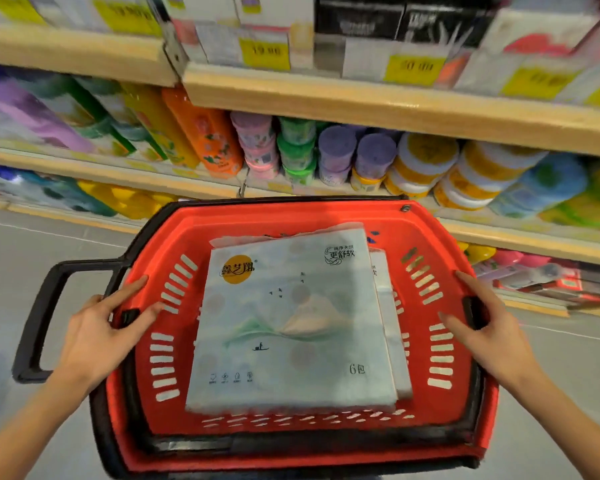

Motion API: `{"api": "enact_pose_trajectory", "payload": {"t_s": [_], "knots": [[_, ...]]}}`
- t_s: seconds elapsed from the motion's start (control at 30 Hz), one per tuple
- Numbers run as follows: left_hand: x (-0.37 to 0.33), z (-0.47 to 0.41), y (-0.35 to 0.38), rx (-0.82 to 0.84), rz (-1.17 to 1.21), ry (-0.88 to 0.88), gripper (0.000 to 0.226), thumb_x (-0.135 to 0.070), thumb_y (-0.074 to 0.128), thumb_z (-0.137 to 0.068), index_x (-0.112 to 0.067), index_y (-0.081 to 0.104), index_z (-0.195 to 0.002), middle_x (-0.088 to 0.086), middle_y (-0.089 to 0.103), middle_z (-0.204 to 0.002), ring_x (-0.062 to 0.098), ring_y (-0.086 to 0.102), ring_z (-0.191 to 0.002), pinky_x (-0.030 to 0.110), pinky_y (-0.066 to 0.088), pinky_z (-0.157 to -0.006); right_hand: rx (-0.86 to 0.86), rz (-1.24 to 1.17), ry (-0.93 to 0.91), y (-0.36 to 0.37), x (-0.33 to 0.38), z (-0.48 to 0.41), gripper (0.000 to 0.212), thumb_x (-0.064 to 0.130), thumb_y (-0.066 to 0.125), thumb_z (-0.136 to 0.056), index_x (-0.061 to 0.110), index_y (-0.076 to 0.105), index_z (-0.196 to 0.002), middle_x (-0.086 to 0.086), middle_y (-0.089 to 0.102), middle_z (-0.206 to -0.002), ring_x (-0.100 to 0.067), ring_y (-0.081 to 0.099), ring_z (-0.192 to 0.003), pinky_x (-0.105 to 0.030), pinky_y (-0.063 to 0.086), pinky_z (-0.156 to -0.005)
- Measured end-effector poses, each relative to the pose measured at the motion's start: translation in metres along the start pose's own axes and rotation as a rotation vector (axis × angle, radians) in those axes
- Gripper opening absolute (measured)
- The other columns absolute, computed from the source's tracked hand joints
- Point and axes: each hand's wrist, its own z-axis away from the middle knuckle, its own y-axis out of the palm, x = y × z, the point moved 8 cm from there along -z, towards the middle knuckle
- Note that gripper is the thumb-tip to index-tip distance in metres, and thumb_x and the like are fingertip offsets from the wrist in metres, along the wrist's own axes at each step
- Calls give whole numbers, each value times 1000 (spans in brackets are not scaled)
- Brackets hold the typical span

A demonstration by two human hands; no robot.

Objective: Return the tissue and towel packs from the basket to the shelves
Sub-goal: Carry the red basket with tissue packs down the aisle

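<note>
A red plastic basket (440, 233) with black handles fills the lower middle of the view. Inside it lies a large pale tissue pack (291, 323) with an orange round logo and a mountain picture, flat on top of another white pack (392, 327) whose edge shows on the right. My left hand (101, 334) grips the basket's left rim, fingers over the edge. My right hand (489, 330) grips the right rim in the same way. Neither hand touches the packs.
Wooden shelves (361, 98) stand right behind the basket. The upper shelf carries boxed tissue packs with yellow price tags (265, 53). Below are bottles (205, 140) and round air-freshener tubs (336, 154). Grey floor (32, 244) spreads to the left and right.
</note>
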Motion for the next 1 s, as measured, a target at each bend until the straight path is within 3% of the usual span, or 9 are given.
{"api": "enact_pose_trajectory", "payload": {"t_s": [0.1,0.17,0.27,0.4,0.5,0.6,0.77,0.87,1.0], "knots": [[-22,34,-69,-69,12,7,45,-44,69,-76,-65,39,-103,13,58,-96,23,54,-73,38,45,-75,-13,-8,-112,-40,64,14,62,8,71,-75,34,47,-126,12,55,-120,17,52,-97,1,38,-80],[-37,56,-114,-111,29,-9,40,-54,65,-73,-64,45,-106,14,60,-95,29,59,-79,39,45,-77,13,7,-156,-59,100,30,61,10,72,-75,25,48,-129,12,53,-120,7,53,-98,-5,38,-80],[-51,79,-172,-104,-8,-49,53,-58,64,-66,-40,61,-116,16,67,-103,36,63,-95,43,47,-83,74,-20,-188,-74,137,59,58,13,73,-74,23,49,-126,10,53,-117,-4,55,-98,-3,38,-76],[-50,119,-230,-134,-23,-91,45,-38,73,-75,-27,63,-118,16,72,-100,34,66,-95,43,49,-84,126,-77,-205,-79,174,93,64,23,76,-72,27,48,-128,6,55,-125,-15,57,-108,-36,48,-91],[-45,153,-271,-200,5,-107,44,-35,74,-75,-25,64,-116,15,72,-93,34,66,-92,44,49,-81,167,-100,-274,-85,215,112,68,36,78,-66,29,49,-127,4,55,-129,-17,59,-110,-45,49,-93],[-34,185,-310,-265,53,-127,39,-35,73,-75,-30,64,-112,14,71,-89,29,66,-82,41,50,-77,215,-157,-324,-90,262,127,78,46,77,-58,30,48,-128,2,55,-129,-15,58,-111,-36,51,-91],[-8,232,-374,-361,172,-156,30,-40,72,-75,-51,57,-98,6,65,-83,17,61,-65,38,52,-73,261,-157,-467,-87,351,135,78,16,81,-65,23,45,-134,4,53,-130,-1,55,-110,-1,40,-86],[9,252,-415,-446,205,-174,34,-40,73,-74,-58,46,-86,-4,61,-71,5,55,-59,23,45,-58,292,-189,-542,-77,415,146,80,7,79,-66,17,42,-136,4,54,-124,24,53,-88,4,38,-74],[43,272,-462,-531,236,-220,35,-40,75,-72,-47,58,-102,-6,64,-70,10,61,-63,25,49,-60,329,-184,-638,-51,487,161,71,3,78,-67,14,48,-130,8,59,-106,27,53,-73,5,38,-62]]}}
